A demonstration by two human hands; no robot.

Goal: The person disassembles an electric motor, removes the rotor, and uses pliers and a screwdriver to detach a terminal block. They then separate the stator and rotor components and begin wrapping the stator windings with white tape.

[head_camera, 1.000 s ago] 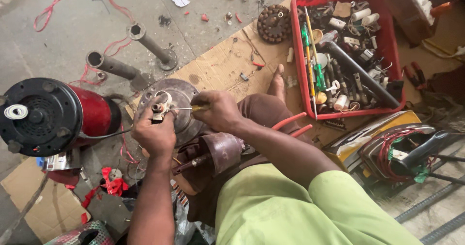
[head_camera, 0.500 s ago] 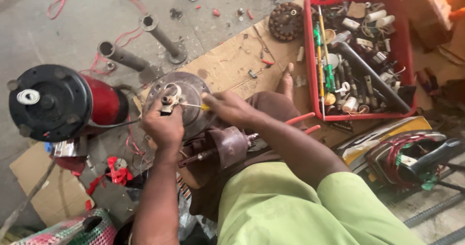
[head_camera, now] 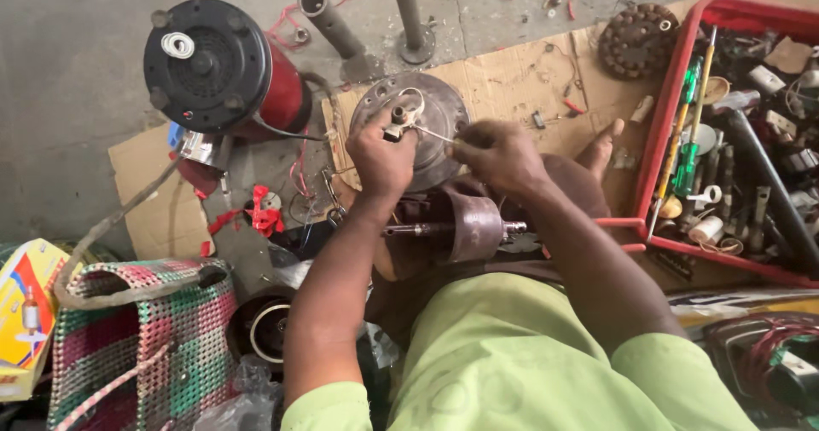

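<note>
Round grey metal motor end cover [head_camera: 435, 115], upper centre of frame, face up on brown cardboard; small metal fitting with white wire loop [head_camera: 405, 111] at its middle; thin metal tool [head_camera: 435, 134] lies across it.

I am counting two hands, the left hand [head_camera: 381, 154] and the right hand [head_camera: 499, 151], both working at one round grey motor cover [head_camera: 431, 111]. At eleven o'clock I am seeing one black-and-red fan motor [head_camera: 223, 69]. Two grey metal tubes [head_camera: 328, 22] are standing at twelve o'clock. One rusty toothed disc [head_camera: 636, 40] is lying at one o'clock, beside one red crate [head_camera: 674, 98]. One woven basket [head_camera: 162, 337] is sitting at eight o'clock.
</note>
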